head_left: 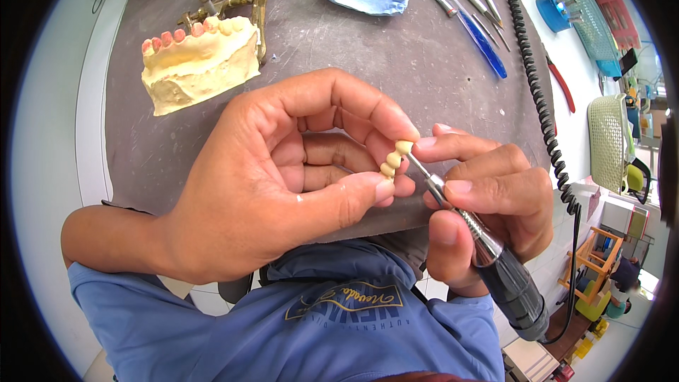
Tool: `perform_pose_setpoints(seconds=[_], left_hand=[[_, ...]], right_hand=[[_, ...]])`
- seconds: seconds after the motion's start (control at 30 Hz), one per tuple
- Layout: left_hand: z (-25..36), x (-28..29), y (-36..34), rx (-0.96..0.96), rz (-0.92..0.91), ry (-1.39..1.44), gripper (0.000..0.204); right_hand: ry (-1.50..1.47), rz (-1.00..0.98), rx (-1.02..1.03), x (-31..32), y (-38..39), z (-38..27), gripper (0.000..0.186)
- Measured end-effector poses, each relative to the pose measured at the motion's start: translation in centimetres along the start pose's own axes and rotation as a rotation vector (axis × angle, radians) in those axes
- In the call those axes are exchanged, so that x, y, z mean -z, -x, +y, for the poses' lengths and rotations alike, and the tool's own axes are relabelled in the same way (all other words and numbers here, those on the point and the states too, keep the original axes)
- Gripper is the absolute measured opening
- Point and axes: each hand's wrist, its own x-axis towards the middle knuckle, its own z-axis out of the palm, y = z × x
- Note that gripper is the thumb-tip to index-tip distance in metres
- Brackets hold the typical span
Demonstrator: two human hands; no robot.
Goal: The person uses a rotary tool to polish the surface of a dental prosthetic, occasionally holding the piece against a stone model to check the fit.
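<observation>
At lower right, our right hand [520,187] closes pen-like around a black-and-silver rotary handpiece [491,251]. At the centre, our left hand [258,187] pinches a small yellow strip of joined tooth shapes [393,160] between thumb and forefinger; the handpiece's slim tip sits right at it, though we cannot tell how firmly. We would likely do best bracing hand against hand and pressing lightly. Farther, at upper left, stands a cream plaster dental cast [201,67].

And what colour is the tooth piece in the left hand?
The tooth piece is pale yellow; head view shows it.
</observation>
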Motion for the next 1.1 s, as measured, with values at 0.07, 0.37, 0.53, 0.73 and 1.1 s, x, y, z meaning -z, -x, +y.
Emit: perform_pose_setpoints(seconds=[0.07, 0.37, 0.53, 0.73, 1.1], left_hand=[[0.0, 0.1, 0.0, 0.0, -0.001, 0.002, 0.032], [-0.1, 0.1, -0.1, -0.011, -0.013, -0.011, 0.031], [0.0, 0.1, -0.1, 0.013, -0.002, 0.005, 0.029], [0.6, 0.2, -0.4, 0.151, -0.047, 0.054, 0.038], [0.8, 0.4, -0.2, 0.191, -0.046, 0.036, 0.035]], right_hand=[[0.002, -0.002, 0.008, 0.0, 0.0, 0.1, 0.025], [0.006, -0.019, -0.002, 0.2, -0.2, -0.2, 0.025], [0.016, 0.028, -0.012, 0.0, 0.0, 0.1, 0.025], [-0.078, 0.243, -0.102, -0.1, -0.2, 0.4, 0.027], [-0.196, 0.231, -0.152, 0.0, -0.7, 0.2, 0.024]])
